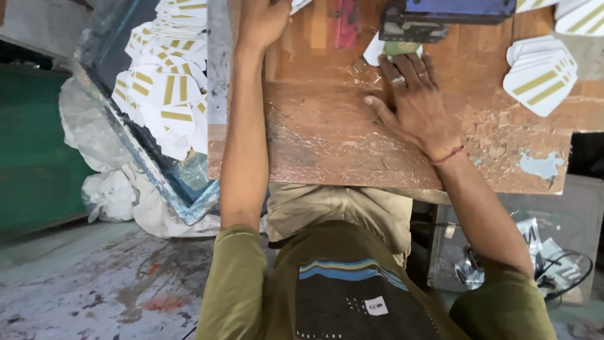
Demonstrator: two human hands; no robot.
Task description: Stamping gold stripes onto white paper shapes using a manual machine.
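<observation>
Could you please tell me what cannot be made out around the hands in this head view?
- Left hand: fingers cut off by the top edge.
- White card: mostly hidden under the press and right hand.
- Press: upper part cut off by the top edge.

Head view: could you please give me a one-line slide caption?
Right hand presses a white card under a blue press on a worn wooden table; left hand reaches forward.
</observation>
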